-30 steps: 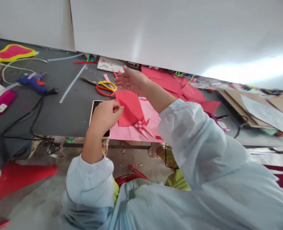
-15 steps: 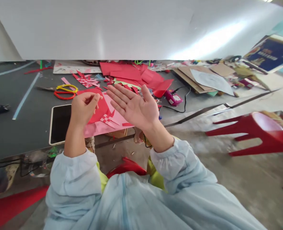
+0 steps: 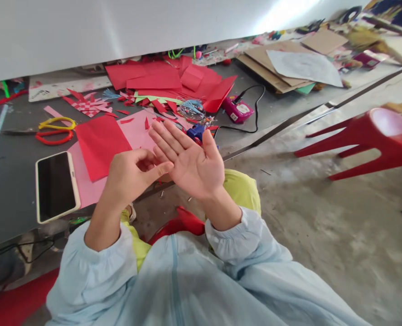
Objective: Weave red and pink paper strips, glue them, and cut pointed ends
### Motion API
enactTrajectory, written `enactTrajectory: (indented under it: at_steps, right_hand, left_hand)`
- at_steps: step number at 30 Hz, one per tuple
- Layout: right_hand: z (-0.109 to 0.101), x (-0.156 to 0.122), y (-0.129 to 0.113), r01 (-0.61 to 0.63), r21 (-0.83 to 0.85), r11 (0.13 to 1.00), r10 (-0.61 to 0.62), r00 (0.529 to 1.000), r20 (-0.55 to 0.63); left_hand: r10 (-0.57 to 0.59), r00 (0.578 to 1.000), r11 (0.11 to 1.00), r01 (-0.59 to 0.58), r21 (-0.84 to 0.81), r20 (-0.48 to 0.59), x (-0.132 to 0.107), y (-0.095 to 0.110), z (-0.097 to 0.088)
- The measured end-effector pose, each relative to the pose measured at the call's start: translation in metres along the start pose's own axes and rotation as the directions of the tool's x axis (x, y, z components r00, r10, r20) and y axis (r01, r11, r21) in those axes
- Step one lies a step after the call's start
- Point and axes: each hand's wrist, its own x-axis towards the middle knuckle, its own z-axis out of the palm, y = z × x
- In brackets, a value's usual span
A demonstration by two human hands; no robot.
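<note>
Over the table's front edge, my right hand (image 3: 196, 165) is held palm up with its fingers stretched out and thumb apart, and nothing lies on the palm. My left hand (image 3: 133, 174) meets it from the left. Its thumb rests on the little-finger edge of the right palm, and its curled fingers go partly out of sight behind that edge. Beyond the hands, a red sheet of paper (image 3: 100, 147) lies on pink paper (image 3: 134, 129). A phone (image 3: 58, 185) with a dark screen lies left of the left hand.
Scissors (image 3: 56, 130) with yellow and red handles lie near a red-and-pink woven paper piece (image 3: 88, 104). Red sheets (image 3: 155, 79), a corded magenta device (image 3: 238, 109) and cardboard (image 3: 255, 70) sit farther back. A red stool (image 3: 374, 136) stands at right, and a white panel (image 3: 51, 36) crosses the top.
My left hand has moved right until its thumb touches the right palm. The right hand stays open. The view has tilted and shifted, showing more of the tabletop.
</note>
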Motion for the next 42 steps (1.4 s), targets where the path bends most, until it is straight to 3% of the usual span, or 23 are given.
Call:
enactTrajectory:
  at_steps: [4,12,16,20,22,24,28,31,34,36,38,40,42]
  right_hand:
    - [-0.008,-0.004,0.015,0.05,-0.057,0.997,-0.048,0.998,0.039]
    - [-0.025,-0.026,0.022,0.152,-0.239,0.959,-0.144,0.988,0.05]
    - [-0.034,-0.039,0.019,0.151,-0.39,0.908,-0.15,0.988,0.034]
    - [-0.042,-0.048,0.017,0.154,-0.508,0.847,-0.164,0.986,0.025]
    - [-0.045,-0.051,0.016,0.153,-0.531,0.833,-0.167,0.986,0.022]
    - [-0.047,-0.053,0.015,0.139,-0.529,0.837,-0.154,0.988,0.017]
    - [-0.05,-0.056,0.015,0.122,-0.435,0.892,-0.14,0.99,-0.009]
    - [-0.052,-0.059,0.016,0.121,-0.337,0.934,-0.14,0.99,-0.033]
    - [-0.054,-0.062,0.019,0.123,-0.27,0.955,-0.134,0.991,-0.024]
    - [-0.055,-0.064,0.022,0.128,-0.274,0.953,-0.139,0.99,-0.02]
    - [-0.056,-0.066,0.026,0.169,-0.332,0.928,-0.18,0.984,-0.003]
    - [-0.056,-0.068,0.03,0.256,-0.456,0.853,-0.264,0.963,0.047]
    - [-0.055,-0.071,0.035,0.357,-0.649,0.672,-0.352,0.925,0.144]
  left_hand:
    - [-0.057,0.997,0.994,0.061,0.086,-0.055,-0.01,0.009,0.011]
    - [-0.051,0.993,0.997,0.057,-0.056,0.111,-0.021,0.011,0.02]
    - [-0.019,0.987,0.999,0.025,-0.038,0.161,-0.022,0.007,0.022]
    - [0.005,0.935,0.977,-0.08,0.195,0.356,-0.024,0.002,0.032]
    - [-0.021,0.897,0.91,-0.166,0.38,0.442,-0.027,0.001,0.044]
    - [-0.071,0.888,0.797,-0.223,0.562,0.454,-0.031,0.0,0.056]
    - [-0.102,0.833,0.725,-0.312,0.614,0.544,-0.033,-0.001,0.072]
    - [-0.08,0.819,0.81,-0.279,0.516,0.568,-0.027,-0.003,0.069]
    - [-0.053,0.853,0.951,-0.115,0.287,0.519,-0.02,-0.01,0.064]
    - [-0.031,0.885,0.998,0.0,0.066,0.465,-0.018,-0.015,0.064]
    - [0.012,0.915,0.973,0.082,-0.215,0.404,-0.018,-0.019,0.068]
    - [0.001,0.932,0.878,0.172,-0.446,0.362,-0.02,-0.017,0.073]
    - [-0.031,0.912,0.711,0.307,-0.632,0.408,-0.023,-0.008,0.077]
